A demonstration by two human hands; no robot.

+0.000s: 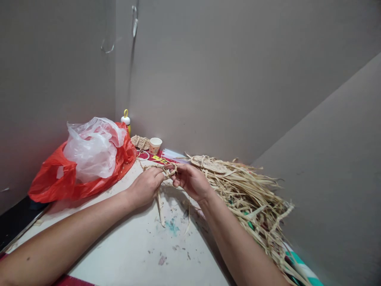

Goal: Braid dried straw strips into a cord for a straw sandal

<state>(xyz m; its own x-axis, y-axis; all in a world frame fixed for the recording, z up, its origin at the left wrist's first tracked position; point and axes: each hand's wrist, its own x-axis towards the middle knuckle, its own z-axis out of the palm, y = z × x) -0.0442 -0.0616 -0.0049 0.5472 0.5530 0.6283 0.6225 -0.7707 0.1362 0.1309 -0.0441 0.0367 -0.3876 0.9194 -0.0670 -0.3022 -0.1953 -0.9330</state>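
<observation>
Both hands meet over the far part of a stained white board (127, 246). My left hand (148, 183) is closed on a thin braided straw piece (170, 173), which curves into a small loop between the hands. My right hand (192, 180) pinches the loop's right side with its fingertips. A loose straw strip (161, 208) hangs below the left hand onto the board. Right of my right hand lies a large heap of dry straw (253, 186), with a woven oval sole shape (209, 163) on top.
At the left sits a red plastic bag (55, 180) with a clear bag (89, 155) in it. Farther back are a yellow-and-white bottle (125, 120), a woven piece (140, 142) and a paper cup (155, 146). Grey walls (223, 79) close in behind and at the right.
</observation>
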